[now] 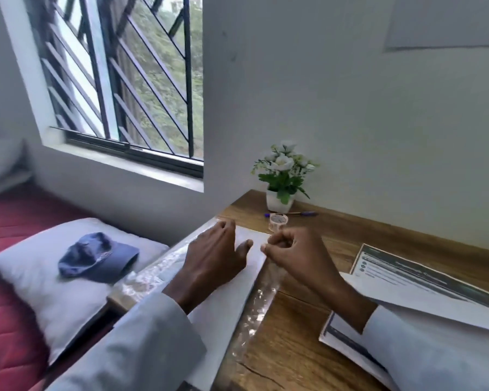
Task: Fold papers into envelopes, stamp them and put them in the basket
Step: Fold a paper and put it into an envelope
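A white stack of paper (232,294) in a clear plastic wrapper (254,314) lies on the left part of the wooden desk (299,348). My left hand (215,255) rests flat on the paper with its fingers spread. My right hand (291,255) is curled at the paper's far right corner, its fingertips pinched at the edge of the sheet and wrapper; which of the two it grips I cannot tell. A roll of clear tape (277,221) stands just behind my hands. No basket or stamp is in sight.
A small white pot of white flowers (283,179) and a purple pen (297,213) sit at the desk's back. Printed sheets (424,280) lie at the right. Left of the desk is a bed with a white pillow (40,280) and blue cap (99,255).
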